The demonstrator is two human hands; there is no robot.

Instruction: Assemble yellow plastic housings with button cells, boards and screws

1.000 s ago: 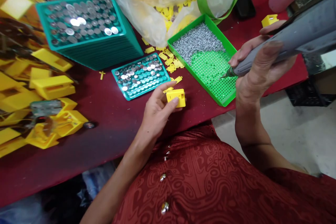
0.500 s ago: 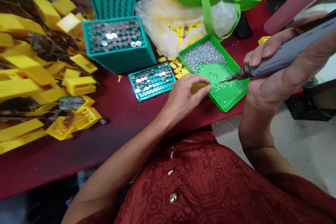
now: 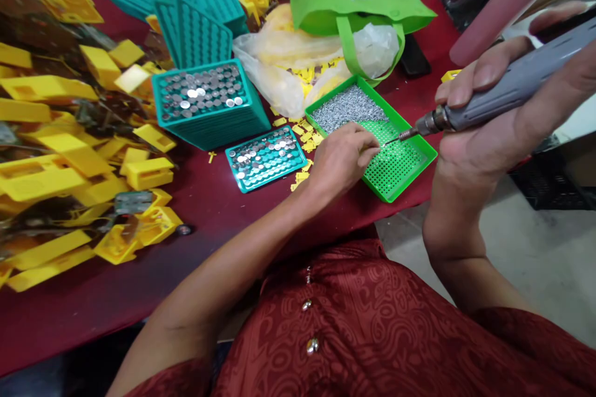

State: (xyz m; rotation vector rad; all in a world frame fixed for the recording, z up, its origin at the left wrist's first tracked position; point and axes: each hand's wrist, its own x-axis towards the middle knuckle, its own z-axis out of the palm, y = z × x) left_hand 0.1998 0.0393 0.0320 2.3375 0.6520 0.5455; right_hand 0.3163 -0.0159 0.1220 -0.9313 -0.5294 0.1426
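1. Gripping the grey screwdriver (image 3: pixel 526 77) in the right hand (image 3: pixel 493 142), fingers wrapped round the body; pointing the bit (image 3: pixel 405 134) leftward over the green tray (image 3: pixel 395 167).
2. Bunching the left hand's (image 3: pixel 342 158) fingers together over the tray's near-left mesh; cannot tell whether pinching a screw. Lying heaped at the tray's far end: loose screws (image 3: pixel 347 105).
3. Best to hold the bit steady above the tray, bring fingertips in line, and avoid pressing sideways.
4. Compared with half a second ago: reaching farther over the tray with the left hand, gap between thumb and forefinger gone.
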